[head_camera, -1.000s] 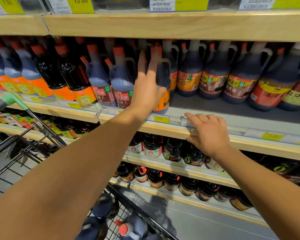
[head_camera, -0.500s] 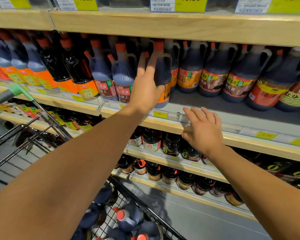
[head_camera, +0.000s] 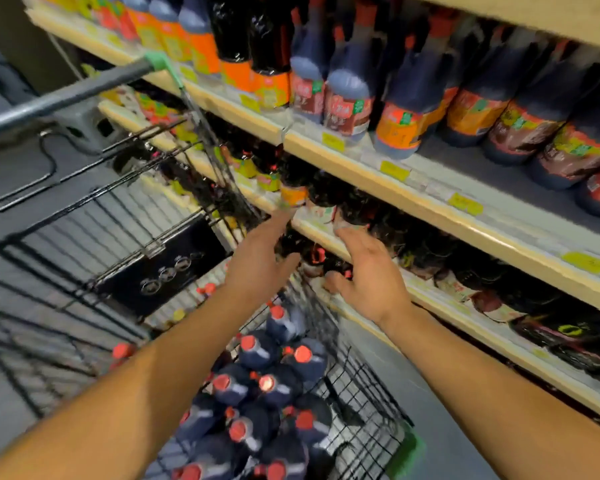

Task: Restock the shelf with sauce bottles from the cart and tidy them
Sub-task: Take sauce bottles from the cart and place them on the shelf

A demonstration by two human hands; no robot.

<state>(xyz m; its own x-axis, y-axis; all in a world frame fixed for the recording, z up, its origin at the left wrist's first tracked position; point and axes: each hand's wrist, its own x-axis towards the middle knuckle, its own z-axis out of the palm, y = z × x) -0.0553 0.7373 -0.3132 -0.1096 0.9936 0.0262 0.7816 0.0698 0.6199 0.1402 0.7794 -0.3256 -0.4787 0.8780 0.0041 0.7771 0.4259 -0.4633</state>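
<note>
So we've dropped both hands off the shelf (head_camera: 371, 168), left hand (head_camera: 257, 265) and right hand (head_camera: 368, 282) loose and empty, heading for the cart's soy sauce bottles (head_camera: 267, 386).

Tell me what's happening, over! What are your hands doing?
Left hand open, empty, over the cart. Right hand open, empty, beside it. Sauce bottles waiting in cart, none picked. Nothing blocking them; picture blurry.

Motion blur smears the whole view, so the labels on the sauce bottles (head_camera: 349, 98) and the yellow price tags (head_camera: 394, 170) cannot be read. The left hand (head_camera: 257, 261) hides its own fingertips. The cart (head_camera: 357, 393) and both forearms are cut off at the bottom edge.
</note>
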